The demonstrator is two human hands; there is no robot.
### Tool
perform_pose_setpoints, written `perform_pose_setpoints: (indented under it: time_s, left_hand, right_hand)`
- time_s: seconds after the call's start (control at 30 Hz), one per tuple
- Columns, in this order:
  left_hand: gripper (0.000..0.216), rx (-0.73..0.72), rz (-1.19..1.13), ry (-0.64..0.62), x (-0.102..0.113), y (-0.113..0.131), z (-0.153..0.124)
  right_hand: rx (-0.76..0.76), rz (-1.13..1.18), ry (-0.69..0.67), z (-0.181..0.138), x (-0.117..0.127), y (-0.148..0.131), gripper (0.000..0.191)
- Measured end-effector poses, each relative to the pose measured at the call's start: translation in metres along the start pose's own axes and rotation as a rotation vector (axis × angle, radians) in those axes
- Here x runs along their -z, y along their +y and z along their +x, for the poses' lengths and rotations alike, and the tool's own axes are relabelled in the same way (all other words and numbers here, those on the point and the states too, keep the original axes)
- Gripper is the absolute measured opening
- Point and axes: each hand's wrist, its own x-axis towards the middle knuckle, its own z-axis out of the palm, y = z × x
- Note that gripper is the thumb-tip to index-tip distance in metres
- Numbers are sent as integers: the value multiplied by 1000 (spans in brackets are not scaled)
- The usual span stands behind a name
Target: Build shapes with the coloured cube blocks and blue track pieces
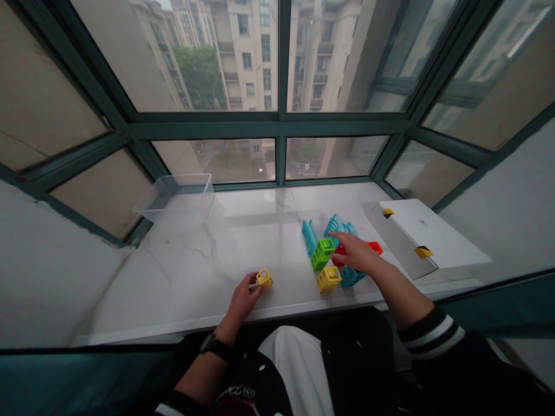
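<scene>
Left hand (243,300) closes on a yellow cage-shaped plastic block (264,279) at its fingertips. Right hand (352,253) is open, fingers extended, directly above a red block (340,253). Adjacent to that hand lie a green block (322,254), a second yellow block (328,279) and a blue block (350,276). A clear plastic bin (174,197) stands on the surface (203,254), well beyond the left hand.

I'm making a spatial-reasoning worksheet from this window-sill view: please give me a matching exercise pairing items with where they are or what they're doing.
Items:
1. left hand
2. right hand
3. clear plastic tub
4. white box

Places or states:
A. right end of the marble window sill
B. over the coloured plastic blocks
C. left end of the sill, by the glass
D. holding a small yellow block

Pairs: 1-D, 2-B, 3-C, 4-A
</scene>
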Motion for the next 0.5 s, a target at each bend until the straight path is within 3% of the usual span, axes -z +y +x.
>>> perform_pose_setpoints:
  time_s: [0.1, 0.23, 0.37, 0.5]
  left_hand:
    - [53, 13, -60, 35, 4, 14, -3]
    - [56, -9, -186, 71, 9, 41, -5]
    - [55, -68, -283, 53, 12, 70, -9]
    - [59, -123, -436, -80, 15, 96, -17]
  right_hand:
    - [61, 41, 148, -5, 10, -16, 59]
    - [170, 167, 280, -13, 14, -60, 46]
    - [253, 312, 253, -21, -3, -105, 41]
    - [276, 457, 134, -23, -34, -132, 60]
